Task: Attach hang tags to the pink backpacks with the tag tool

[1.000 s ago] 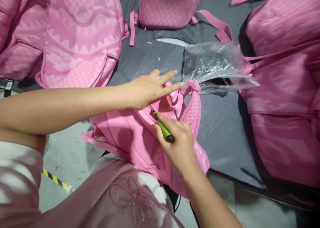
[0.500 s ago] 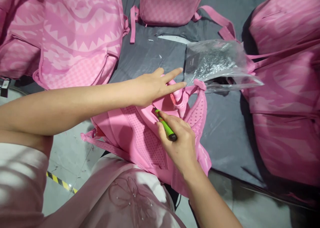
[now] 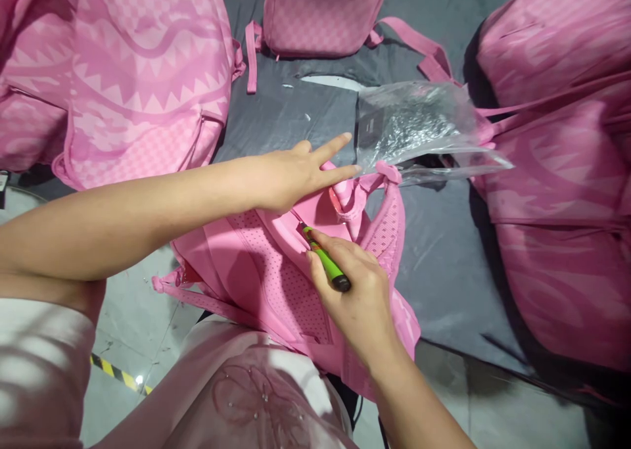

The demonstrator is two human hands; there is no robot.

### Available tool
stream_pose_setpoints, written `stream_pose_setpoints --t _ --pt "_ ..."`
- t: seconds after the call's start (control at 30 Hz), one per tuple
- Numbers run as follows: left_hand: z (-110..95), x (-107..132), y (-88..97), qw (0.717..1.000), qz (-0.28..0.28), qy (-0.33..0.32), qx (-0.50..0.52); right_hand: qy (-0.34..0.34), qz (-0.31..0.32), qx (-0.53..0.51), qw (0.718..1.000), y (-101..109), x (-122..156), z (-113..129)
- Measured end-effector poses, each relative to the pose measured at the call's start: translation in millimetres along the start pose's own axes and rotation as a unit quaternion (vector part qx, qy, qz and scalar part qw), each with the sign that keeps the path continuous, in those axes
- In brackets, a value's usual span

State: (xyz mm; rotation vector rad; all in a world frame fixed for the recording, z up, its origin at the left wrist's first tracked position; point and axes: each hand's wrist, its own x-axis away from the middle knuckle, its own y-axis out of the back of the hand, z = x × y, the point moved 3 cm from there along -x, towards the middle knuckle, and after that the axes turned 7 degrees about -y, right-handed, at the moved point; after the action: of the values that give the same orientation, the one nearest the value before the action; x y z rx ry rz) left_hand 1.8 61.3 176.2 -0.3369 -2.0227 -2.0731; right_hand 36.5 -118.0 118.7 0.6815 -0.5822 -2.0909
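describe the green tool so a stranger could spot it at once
Start at the dark cloth ringed with pink backpacks and find the backpack nearest the person. The right hand pinches a slim tool against its mesh back. It is the only bright green thing, with a black end.

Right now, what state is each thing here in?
backpack: mesh side up, pressed under the left hand.
left hand: open, flat on the backpack.
right hand: closed on the green tool.
green tool: tip touching the backpack.
plastic bag: lying creased on the dark cloth.
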Motion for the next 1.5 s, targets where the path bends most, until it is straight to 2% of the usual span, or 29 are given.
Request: stream_pose_setpoints --t 0.13,0.23,0.33,0.47,0.77,1.13,1.37,1.5 --pt "1 1 -0.8 1.000 -0.009 0.004 0.001 0.002 0.012 -0.077 0.997 -8 -14 4" --pt "3 5 -0.9 0.998 -0.024 0.050 0.024 -0.011 0.009 -0.066 0.998 -12 -19 6" --pt "5 6 -0.8 0.996 -0.004 0.082 0.039 -0.027 0.012 -0.065 0.997 -11 -19 5" --pt "4 2 1.2 0.997 0.025 0.070 0.031 -0.032 0.012 -0.059 0.998 -9 -19 5" --pt "3 1 2.3 0.998 0.019 0.065 0.017 -0.028 -0.004 -0.039 0.999 -13 -20 10" --pt "3 2 2.4 0.998 0.008 0.055 0.011 -0.039 0.017 -0.023 0.999 -8 -16 7" --pt "5 1 0.3 0.999 0.002 0.049 0.005 -0.029 -0.001 -0.078 0.997 -11 -19 5" --pt "5 2 -0.4 0.999 0.000 0.046 0.001 -0.031 0.008 -0.068 0.997 -10 -19 6"
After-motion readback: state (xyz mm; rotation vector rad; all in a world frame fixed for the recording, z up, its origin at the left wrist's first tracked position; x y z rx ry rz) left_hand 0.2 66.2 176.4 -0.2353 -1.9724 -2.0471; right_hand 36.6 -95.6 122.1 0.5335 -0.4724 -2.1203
